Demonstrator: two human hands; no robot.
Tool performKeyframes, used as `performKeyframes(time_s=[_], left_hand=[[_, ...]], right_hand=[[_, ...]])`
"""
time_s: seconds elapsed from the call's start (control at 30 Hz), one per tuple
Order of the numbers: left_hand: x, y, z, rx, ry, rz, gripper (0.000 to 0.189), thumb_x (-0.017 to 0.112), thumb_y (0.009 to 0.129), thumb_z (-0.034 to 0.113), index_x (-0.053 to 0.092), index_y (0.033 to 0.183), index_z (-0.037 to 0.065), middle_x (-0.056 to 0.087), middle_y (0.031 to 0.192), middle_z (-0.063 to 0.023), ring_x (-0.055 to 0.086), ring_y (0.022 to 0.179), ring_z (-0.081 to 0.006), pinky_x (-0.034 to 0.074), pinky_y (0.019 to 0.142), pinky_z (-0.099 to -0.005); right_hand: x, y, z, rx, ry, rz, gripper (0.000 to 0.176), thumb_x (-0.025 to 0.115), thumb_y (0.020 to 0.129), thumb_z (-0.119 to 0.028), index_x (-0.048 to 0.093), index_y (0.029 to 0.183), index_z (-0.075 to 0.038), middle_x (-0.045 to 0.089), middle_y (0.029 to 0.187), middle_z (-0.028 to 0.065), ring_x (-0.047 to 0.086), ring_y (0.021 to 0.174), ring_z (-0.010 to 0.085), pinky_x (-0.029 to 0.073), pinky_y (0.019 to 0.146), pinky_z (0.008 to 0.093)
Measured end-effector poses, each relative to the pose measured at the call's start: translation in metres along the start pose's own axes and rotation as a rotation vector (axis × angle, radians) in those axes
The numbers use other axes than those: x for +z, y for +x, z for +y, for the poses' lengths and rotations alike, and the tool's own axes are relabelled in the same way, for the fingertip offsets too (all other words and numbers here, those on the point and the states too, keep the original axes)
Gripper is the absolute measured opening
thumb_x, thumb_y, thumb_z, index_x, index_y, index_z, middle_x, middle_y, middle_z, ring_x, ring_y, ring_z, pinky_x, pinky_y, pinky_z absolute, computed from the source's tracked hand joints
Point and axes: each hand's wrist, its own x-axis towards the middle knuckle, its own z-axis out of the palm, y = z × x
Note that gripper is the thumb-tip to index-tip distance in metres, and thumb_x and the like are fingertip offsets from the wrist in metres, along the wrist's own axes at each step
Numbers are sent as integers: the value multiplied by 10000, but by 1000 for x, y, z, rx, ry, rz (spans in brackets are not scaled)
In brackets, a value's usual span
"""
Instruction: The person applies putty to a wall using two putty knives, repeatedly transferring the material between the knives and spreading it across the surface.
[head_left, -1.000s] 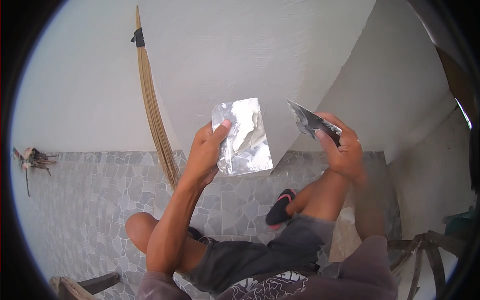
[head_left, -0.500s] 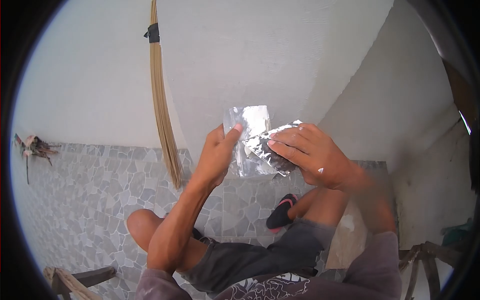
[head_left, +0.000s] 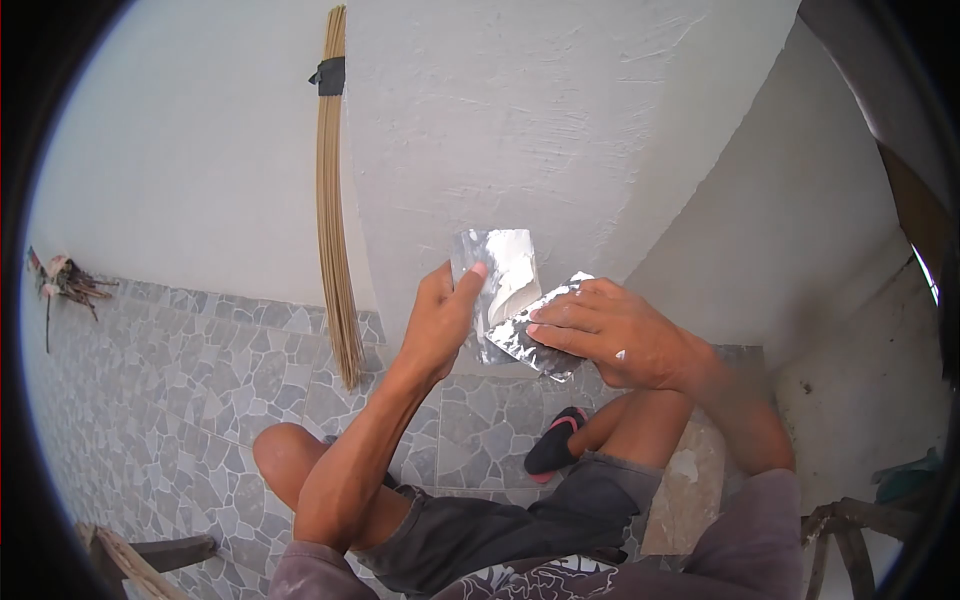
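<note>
My left hand (head_left: 438,318) is closed around a flat, shiny putty scraper (head_left: 471,248), its thumb lying on the face. White putty (head_left: 514,262) is spread thickly along the right side of that blade. In my right hand (head_left: 640,335) is a second putty scraper (head_left: 512,340), tilted and smeared with white, with the fingers pressed over its dark face. The second blade overlaps the lower right part of the first and seems to touch it. The handles of both tools are hidden by my hands. A white fleck sits on the back of my right hand.
A bundle of thin sticks (head_left: 334,220), bound with black tape, leans on the wall (head_left: 480,120), which bears rough white plaster. Stone-patterned tiles (head_left: 240,380) cover the floor. A stained board (head_left: 686,490) lies beside my leg, and wooden pieces (head_left: 165,553) stand lower left.
The right scraper has slid slightly down against the left one. More white putty shows in a thick ridge on the left blade. The view has shifted a little.
</note>
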Motion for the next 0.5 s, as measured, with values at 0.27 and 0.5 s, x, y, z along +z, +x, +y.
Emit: performKeyframes(time_s=[0.27,0.5], left_hand=[[-5,-2,8,23,-17,-19,373,524,1022,226,541,1215,-93,646,1052,-115,630,885,-137,520,778,-291],[-1,-21,30,92,-129,46,370,506,1027,217,553,1226,-92,644,1088,-116,620,917,-136,504,810,-287]], right_hand=[[-27,15,6,10,184,-219,473,598,735,100,652,1180,-52,678,1118,104,620,1069,290,468,924,412],[-89,-14,-19,163,339,-139,529,522,776,133,646,1239,-91,677,1179,118,646,1056,315,540,883,412]])
